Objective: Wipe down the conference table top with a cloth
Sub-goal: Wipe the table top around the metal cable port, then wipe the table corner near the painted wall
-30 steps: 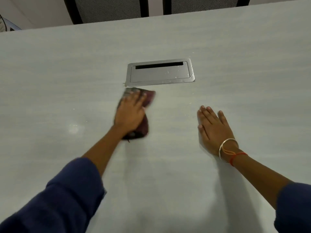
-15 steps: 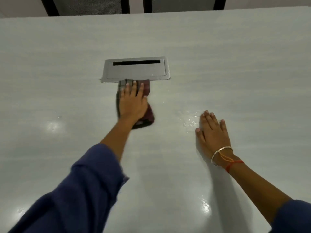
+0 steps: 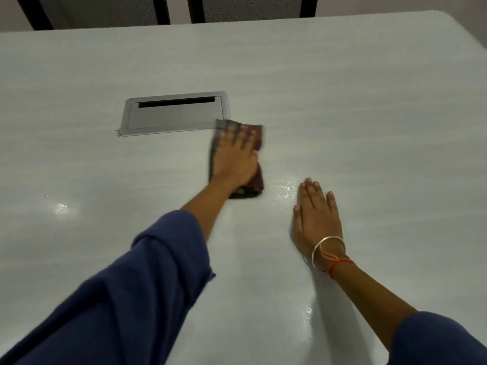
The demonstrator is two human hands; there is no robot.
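A pale grey conference table top (image 3: 355,106) fills the head view. My left hand (image 3: 234,156) lies flat with straight fingers on a dark maroon checked cloth (image 3: 255,184), pressing it onto the table just right of the metal cable box's near right corner. The cloth is blurred. My right hand (image 3: 316,219) rests flat on the table a short way to the right and nearer me, fingers straight, with a metal bangle and red thread at the wrist. A wet patch (image 3: 286,189) glistens between cloth and right hand.
A silver cable box (image 3: 174,114) with a dark slot is set flush in the table, left of the cloth. Two chair backs (image 3: 105,10) stand beyond the far edge. The table's right corner (image 3: 453,25) shows at the upper right.
My left hand has slid the cloth rightward along the near edge of the cable box, from under its middle to past its right corner. My right hand stayed flat in place.
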